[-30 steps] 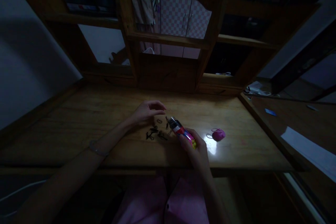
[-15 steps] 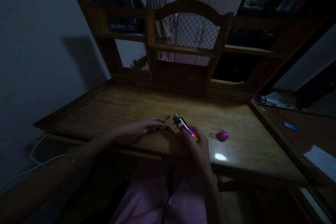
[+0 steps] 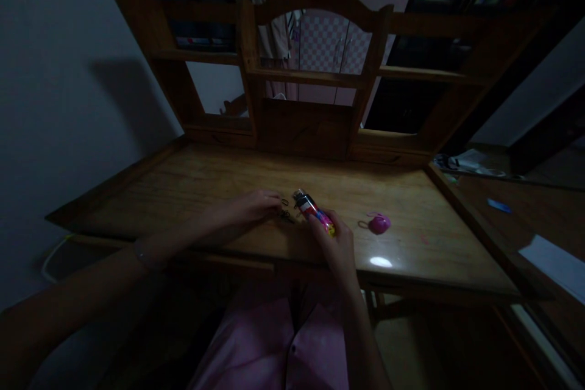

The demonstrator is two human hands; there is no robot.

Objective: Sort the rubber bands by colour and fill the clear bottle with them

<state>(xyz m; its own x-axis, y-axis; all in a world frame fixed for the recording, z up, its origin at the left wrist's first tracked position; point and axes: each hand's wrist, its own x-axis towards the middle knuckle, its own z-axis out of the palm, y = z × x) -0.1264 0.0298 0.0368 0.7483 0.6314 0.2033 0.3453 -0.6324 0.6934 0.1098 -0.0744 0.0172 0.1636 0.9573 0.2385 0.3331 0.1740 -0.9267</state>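
My right hand [image 3: 336, 241] is wrapped round a small colourful cylinder [image 3: 315, 213], tilted with its shiny top end up and to the left. Its side shows black, red, blue, pink and yellow; I cannot tell exactly what kind of container it is. On the desktop just left of it lie several small dark loops [image 3: 286, 216], which look like hair ties. My left hand [image 3: 256, 204] is beside these loops, its fingers drawn together at the tips. Whatever is between those fingertips is too small and dark to make out.
A round pink object [image 3: 379, 223] with a loop lies on the wooden desk [image 3: 205, 170] to the right. A wooden shelf unit [image 3: 306, 128] rises along the back. Farther right, a white paper [image 3: 555, 265] and a small blue item [image 3: 499, 205] lie on another surface.
My left hand's fingers have gone from stretched flat over the dark loops to drawn together just left of them. My right hand still holds the cylinder. The whole view has shifted slightly.
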